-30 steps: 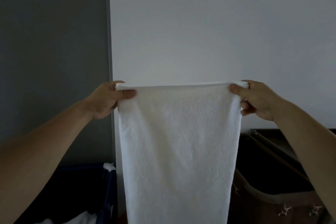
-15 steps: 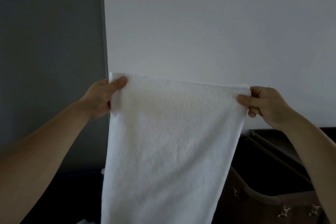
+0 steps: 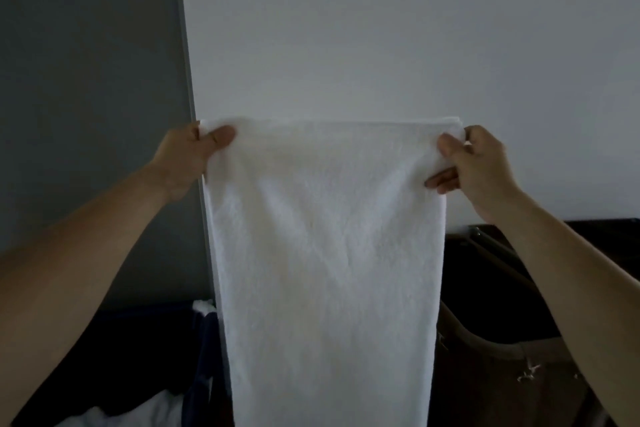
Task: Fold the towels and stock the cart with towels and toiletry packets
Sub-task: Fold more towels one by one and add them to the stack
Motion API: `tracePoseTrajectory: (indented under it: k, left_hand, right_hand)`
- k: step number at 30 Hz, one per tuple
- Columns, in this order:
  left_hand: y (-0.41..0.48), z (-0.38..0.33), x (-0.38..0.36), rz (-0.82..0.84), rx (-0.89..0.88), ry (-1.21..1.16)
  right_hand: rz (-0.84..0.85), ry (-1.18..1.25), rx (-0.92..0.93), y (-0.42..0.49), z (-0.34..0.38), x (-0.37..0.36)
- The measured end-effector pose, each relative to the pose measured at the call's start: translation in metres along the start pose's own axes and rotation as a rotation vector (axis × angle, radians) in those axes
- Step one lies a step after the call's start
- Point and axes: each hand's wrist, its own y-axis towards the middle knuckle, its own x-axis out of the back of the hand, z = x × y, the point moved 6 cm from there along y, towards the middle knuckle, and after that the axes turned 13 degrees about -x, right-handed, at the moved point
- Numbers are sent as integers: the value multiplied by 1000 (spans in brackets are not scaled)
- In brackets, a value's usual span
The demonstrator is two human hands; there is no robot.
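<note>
Both hands up, left hand [image 3: 188,158] and right hand [image 3: 479,166] each pinching a top corner of the white towel [image 3: 325,253], which hangs straight down against the wall [image 3: 381,28].

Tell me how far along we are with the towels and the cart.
Done: nothing visible; no folded stack, stocked cart or toiletry packets in frame. In hand: the white terry towel hangs open, left hand and right hand pinching its top corners. Left: folding it and stocking it; more white cloth, possibly unfolded towels, lies at lower left.
</note>
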Motion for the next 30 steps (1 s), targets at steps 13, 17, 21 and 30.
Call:
tracePoseTrajectory:
  k: [13,17,21,30]
  left_hand:
    - [21,35,-6,20,151,-4]
    - [37,40,-12,-127,137,23]
    - [49,32,-11,-189,63,105]
    - [-16,11,1,-121,75,31]
  right_hand:
    - [-43,-34,-14,36,-22,-17]
    - [-25,-14,-11,60,-26,-24]
    - [-30,17,37,79,-25,-21]
    - [65,84,25,32,-44,-17]
